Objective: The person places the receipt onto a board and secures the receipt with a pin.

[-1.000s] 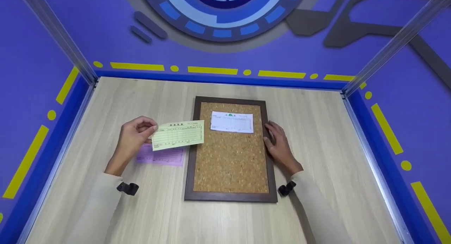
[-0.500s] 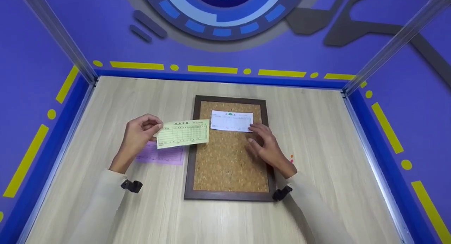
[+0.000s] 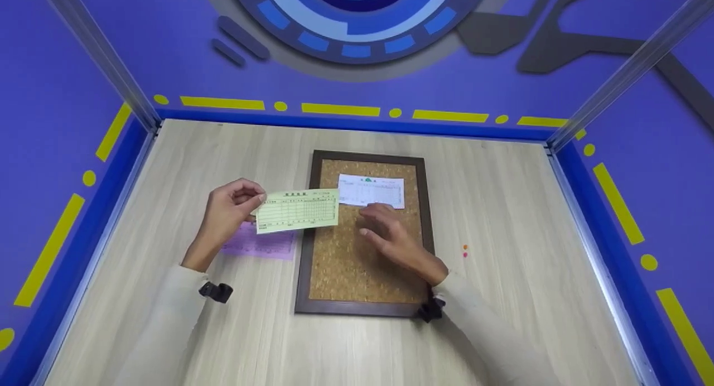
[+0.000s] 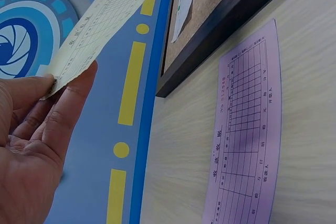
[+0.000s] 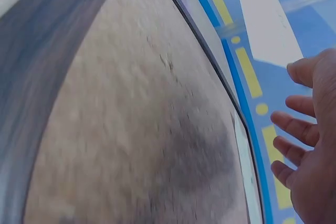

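Note:
In the head view my left hand (image 3: 226, 216) pinches a pale yellow-green receipt slip (image 3: 298, 210) by its left edge, between thumb and fingers. The slip is held up off the table, its right end over the board's left frame. My right hand (image 3: 393, 238) hovers above the framed corkboard (image 3: 337, 269) with nothing in it; its fingers look loosely spread in the right wrist view. On the upper part of the cork lies a white receipt slip (image 3: 372, 191) with a green mark at its top. A purple receipt slip (image 4: 247, 129) lies on the table below my left hand.
Right of the board, two tiny dots, one orange (image 3: 465, 246) and one pink (image 3: 465, 255), lie on the table; their kind is too small to tell. Blue panels (image 3: 357, 85) wall in the wooden table (image 3: 502, 207) at the back and sides.
My right hand has left the board's right edge and moved left over the cork, below the white slip, uncovering the two dots. My left hand has brought the yellow-green slip slightly right.

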Available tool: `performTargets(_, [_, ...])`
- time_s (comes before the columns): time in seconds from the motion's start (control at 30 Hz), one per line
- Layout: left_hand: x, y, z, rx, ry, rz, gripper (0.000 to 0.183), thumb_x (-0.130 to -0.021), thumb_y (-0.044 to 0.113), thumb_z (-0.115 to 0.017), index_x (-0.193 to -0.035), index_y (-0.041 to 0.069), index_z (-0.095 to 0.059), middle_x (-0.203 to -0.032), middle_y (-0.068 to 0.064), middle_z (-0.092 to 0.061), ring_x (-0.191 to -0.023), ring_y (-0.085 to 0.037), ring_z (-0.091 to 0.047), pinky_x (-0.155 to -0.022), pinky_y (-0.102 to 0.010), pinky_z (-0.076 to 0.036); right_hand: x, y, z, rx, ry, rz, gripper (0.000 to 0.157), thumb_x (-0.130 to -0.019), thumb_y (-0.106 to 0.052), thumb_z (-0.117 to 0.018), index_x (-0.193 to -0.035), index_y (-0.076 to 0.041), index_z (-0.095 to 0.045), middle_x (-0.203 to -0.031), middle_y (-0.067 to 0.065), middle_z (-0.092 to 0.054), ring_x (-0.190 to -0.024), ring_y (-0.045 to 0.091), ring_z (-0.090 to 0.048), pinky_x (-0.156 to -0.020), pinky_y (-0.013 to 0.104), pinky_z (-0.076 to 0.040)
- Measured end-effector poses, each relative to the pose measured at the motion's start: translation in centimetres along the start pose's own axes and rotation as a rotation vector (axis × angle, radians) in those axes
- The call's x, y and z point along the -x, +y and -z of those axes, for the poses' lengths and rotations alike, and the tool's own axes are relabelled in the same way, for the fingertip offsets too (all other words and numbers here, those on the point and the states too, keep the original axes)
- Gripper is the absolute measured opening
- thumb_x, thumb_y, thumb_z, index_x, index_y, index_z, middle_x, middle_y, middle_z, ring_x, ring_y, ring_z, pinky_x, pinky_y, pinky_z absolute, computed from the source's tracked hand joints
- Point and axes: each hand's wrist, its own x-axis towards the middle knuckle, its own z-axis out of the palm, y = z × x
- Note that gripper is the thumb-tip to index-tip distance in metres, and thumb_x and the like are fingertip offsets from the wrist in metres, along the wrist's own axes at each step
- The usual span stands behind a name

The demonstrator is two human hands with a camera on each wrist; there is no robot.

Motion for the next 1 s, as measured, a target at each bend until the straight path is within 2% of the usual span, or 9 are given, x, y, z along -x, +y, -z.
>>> performTargets(0.23, [-0.1, 0.1, -0.4, 0.018, -0.007, -0.006, 0.008, -0.102, -0.002, -0.074, -0.109, -0.006, -0.075, -0.099, -0.018, -0.074, -0.077, -0.013, -0.072, -0.059, -0.028, -0.062, -0.7, -0.8, -1.7, -0.055, -0.014, -0.074, 0.042, -0.109, -0.022, -0.072, -0.14, 0.006, -0.068, -0.14, 0.022, -0.068, -0.137, 0.033, -0.059, -0.122, 0.052, -0.043])
performTargets(0.43, [-0.2, 0.4, -0.8, 0.034, -0.014, -0.009, 0.009, -0.102, 0.0, -0.075, -0.11, -0.005, -0.075, -0.101, -0.018, -0.075, -0.08, -0.014, -0.073, -0.061, -0.031, -0.064, -1.1, -1.0, -2.4, -0.045, 0.021, -0.095, 0.038, -0.109, -0.027, -0.072, -0.137, -0.002, -0.072, -0.137, 0.01, -0.071, -0.136, 0.029, -0.06, -0.121, 0.052, -0.044])
performTargets(0.53, [-0.2, 0.5, -1.1, 0.042, -0.025, -0.015, 0.009, -0.103, 0.0, -0.075, -0.111, -0.005, -0.075, -0.102, -0.02, -0.075, -0.081, -0.015, -0.074, -0.062, -0.032, -0.065, -1.3, -1.3, -2.5, -0.075, 0.027, -0.098, 0.033, -0.109, -0.025, -0.072, -0.137, -0.008, -0.074, -0.137, 0.004, -0.071, -0.137, 0.025, -0.06, -0.121, 0.05, -0.044])
performTargets(0.73, [-0.4, 0.7, -1.6, 0.085, -0.047, -0.036, 0.008, -0.103, -0.001, -0.074, -0.109, -0.007, -0.074, -0.101, -0.023, -0.074, -0.082, -0.017, -0.076, -0.063, -0.031, -0.066, -1.5, -1.8, -2.7, -0.252, 0.025, -0.163, 0.028, -0.11, -0.019, -0.07, -0.136, -0.012, -0.074, -0.137, 0.003, -0.068, -0.136, 0.022, -0.061, -0.118, 0.041, -0.051])
performTargets(0.9, [-0.6, 1.0, -2.0, 0.11, -0.043, -0.035, 0.008, -0.102, -0.001, -0.075, -0.108, -0.007, -0.073, -0.099, -0.02, -0.074, -0.081, -0.017, -0.076, -0.063, -0.032, -0.066, -1.5, -2.1, -2.9, -0.414, 0.048, -0.247, 0.026, -0.109, -0.012, -0.07, -0.133, -0.004, -0.074, -0.137, 0.011, -0.071, -0.134, 0.027, -0.066, -0.117, 0.046, -0.052])
performTargets(1.0, [-0.7, 1.0, -2.2, 0.115, -0.039, -0.027, 0.008, -0.102, -0.002, -0.075, -0.108, -0.006, -0.074, -0.098, -0.018, -0.074, -0.08, -0.016, -0.076, -0.062, -0.032, -0.066, -1.6, -2.2, -3.1, -0.455, 0.091, -0.278, 0.022, -0.106, -0.006, -0.071, -0.126, 0.003, -0.075, -0.129, 0.015, -0.074, -0.126, 0.028, -0.069, -0.115, 0.047, -0.053])
